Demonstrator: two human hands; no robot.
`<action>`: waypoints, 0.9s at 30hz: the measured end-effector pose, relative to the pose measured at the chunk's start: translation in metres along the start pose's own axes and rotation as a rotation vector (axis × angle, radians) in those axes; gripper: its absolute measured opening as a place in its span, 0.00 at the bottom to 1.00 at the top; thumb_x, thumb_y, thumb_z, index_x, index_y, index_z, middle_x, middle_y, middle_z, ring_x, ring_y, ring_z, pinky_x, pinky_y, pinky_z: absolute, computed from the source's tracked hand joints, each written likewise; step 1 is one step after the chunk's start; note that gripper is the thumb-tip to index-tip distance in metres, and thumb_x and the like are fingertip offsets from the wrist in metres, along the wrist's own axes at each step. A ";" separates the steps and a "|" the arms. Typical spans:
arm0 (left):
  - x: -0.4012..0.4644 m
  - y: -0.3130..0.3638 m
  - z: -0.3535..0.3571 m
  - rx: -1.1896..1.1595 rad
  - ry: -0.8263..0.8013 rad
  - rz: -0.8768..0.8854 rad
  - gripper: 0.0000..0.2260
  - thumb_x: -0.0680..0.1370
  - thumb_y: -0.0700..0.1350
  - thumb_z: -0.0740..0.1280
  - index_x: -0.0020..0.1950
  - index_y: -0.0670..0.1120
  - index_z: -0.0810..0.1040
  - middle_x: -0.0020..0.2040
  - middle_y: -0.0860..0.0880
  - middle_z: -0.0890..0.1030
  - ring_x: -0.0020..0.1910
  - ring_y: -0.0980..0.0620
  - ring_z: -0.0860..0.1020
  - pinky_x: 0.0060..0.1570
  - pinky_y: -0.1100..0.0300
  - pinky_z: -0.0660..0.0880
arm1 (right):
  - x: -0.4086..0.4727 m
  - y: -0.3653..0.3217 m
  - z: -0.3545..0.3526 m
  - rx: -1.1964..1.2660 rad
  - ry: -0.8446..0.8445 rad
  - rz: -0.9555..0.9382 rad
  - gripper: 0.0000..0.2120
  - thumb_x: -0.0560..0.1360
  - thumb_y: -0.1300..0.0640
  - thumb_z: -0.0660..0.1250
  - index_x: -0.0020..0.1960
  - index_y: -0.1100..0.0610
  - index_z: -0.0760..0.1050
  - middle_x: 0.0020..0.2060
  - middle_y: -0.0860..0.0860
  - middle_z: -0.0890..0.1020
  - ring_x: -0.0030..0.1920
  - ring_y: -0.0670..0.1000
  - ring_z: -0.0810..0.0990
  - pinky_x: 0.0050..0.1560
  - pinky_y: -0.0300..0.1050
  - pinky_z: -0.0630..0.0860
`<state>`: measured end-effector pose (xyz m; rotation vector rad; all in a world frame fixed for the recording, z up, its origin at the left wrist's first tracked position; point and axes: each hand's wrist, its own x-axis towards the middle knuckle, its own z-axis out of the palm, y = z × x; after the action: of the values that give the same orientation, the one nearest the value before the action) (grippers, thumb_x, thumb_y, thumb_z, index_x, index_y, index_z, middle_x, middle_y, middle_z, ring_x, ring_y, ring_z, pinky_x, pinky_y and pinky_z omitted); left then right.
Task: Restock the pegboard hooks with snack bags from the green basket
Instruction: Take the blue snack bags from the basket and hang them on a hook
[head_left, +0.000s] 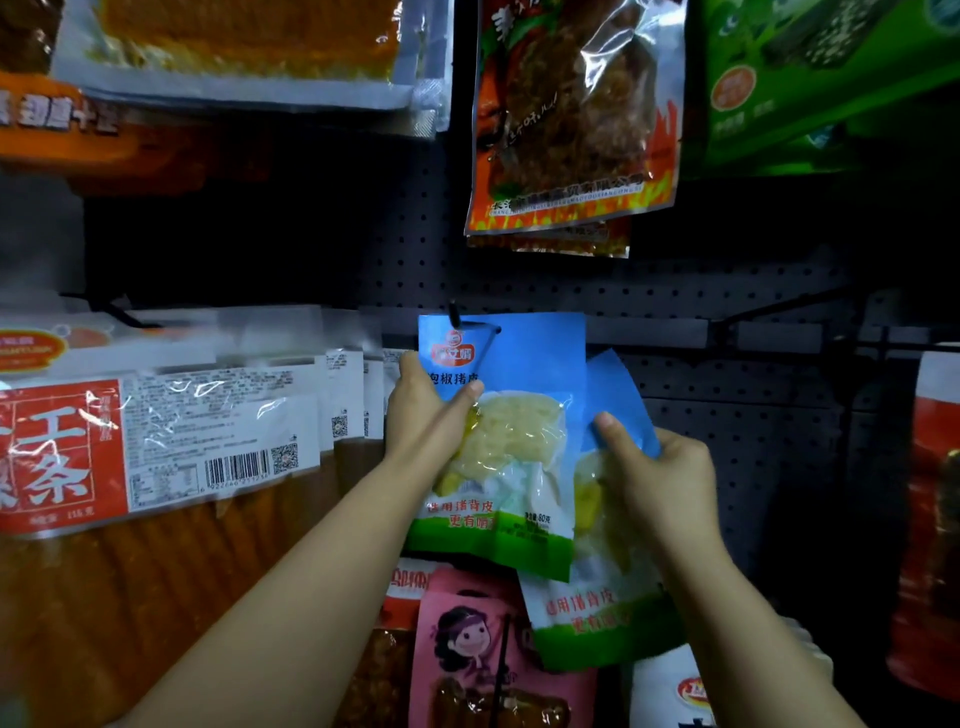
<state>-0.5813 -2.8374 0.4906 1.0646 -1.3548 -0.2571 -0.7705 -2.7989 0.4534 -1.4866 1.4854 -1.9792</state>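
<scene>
Two blue-and-green snack bags at centre frame
Front bag (511, 447) upright at the hook (453, 313); second bag (597, 587) tilted, lower right behind it.

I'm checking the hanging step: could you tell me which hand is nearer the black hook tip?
Left hand, just below the hook tip; right hand sits lower right.

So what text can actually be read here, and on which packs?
"泡椒猪皮" and "80克": blue bag gripped by the left hand.
"条" and "115克": red-label pack.
Barcode digits, fine print, flame bag and green bag lettering: too blurred.
</scene>
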 end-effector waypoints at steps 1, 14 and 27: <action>-0.002 -0.001 0.000 -0.021 0.001 -0.002 0.18 0.74 0.48 0.71 0.58 0.45 0.66 0.52 0.51 0.75 0.49 0.52 0.75 0.44 0.60 0.70 | -0.006 -0.001 -0.007 0.017 0.004 -0.005 0.26 0.72 0.43 0.69 0.34 0.66 0.73 0.24 0.55 0.74 0.26 0.53 0.71 0.31 0.48 0.69; -0.043 0.014 -0.026 -0.027 -0.136 -0.013 0.34 0.77 0.45 0.68 0.77 0.49 0.52 0.76 0.48 0.58 0.74 0.48 0.59 0.72 0.52 0.59 | -0.085 -0.074 -0.087 0.134 -0.238 -0.080 0.15 0.64 0.45 0.73 0.28 0.55 0.78 0.20 0.50 0.78 0.21 0.46 0.75 0.22 0.37 0.70; -0.114 0.050 -0.083 -0.838 -0.273 -0.075 0.20 0.71 0.62 0.62 0.49 0.50 0.84 0.50 0.46 0.85 0.51 0.50 0.83 0.44 0.59 0.81 | -0.100 -0.077 -0.051 0.324 -0.106 -0.100 0.10 0.71 0.46 0.71 0.34 0.48 0.82 0.25 0.44 0.81 0.27 0.42 0.78 0.26 0.36 0.73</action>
<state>-0.5603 -2.6917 0.4636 0.3760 -1.2535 -0.9581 -0.7414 -2.6664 0.4627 -1.5183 1.0076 -2.0427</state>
